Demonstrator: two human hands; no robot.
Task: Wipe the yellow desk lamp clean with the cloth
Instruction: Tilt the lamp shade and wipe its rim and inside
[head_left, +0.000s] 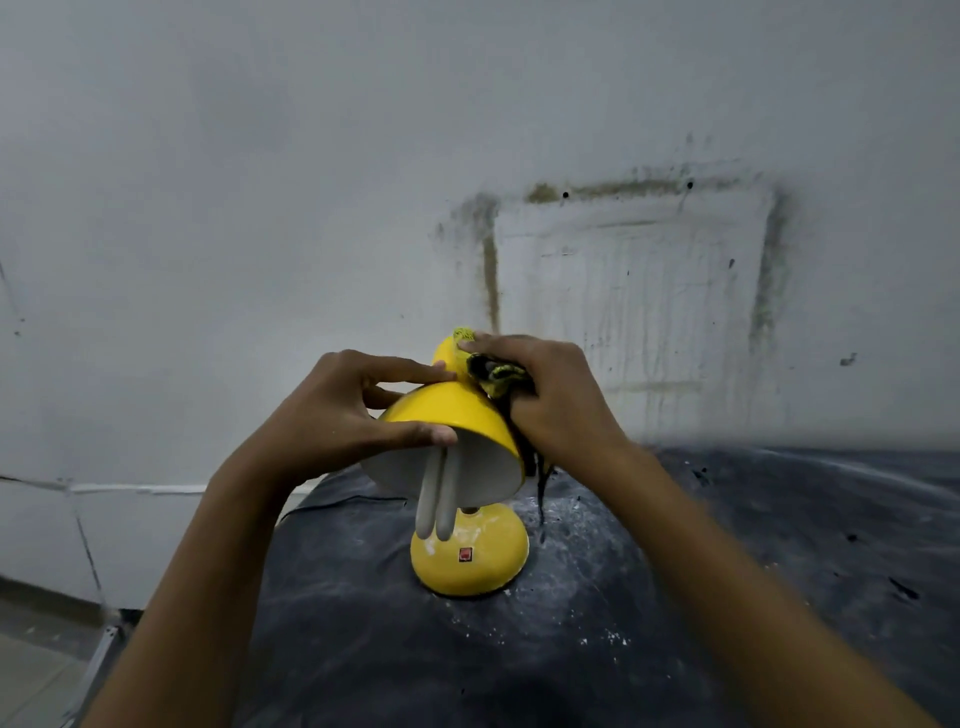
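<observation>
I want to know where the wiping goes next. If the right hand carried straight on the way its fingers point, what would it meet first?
Probably the left hand's fingertips at the lamp shade's narrow top; the right hand points leftward there with the cloth. Depth is unclear.

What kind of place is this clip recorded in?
Probably a bare utility or storage room, not a lived-in one: a stained grey wall marked where something once hung, and a dusty dark table holding only the yellow desk lamp.

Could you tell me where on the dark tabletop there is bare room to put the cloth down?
Free patches: the dusty table right of the lamp base, and the near strip between the forearms. Crowded: around the shade, where the left hand steadies it and the right hand presses the cloth.
</observation>
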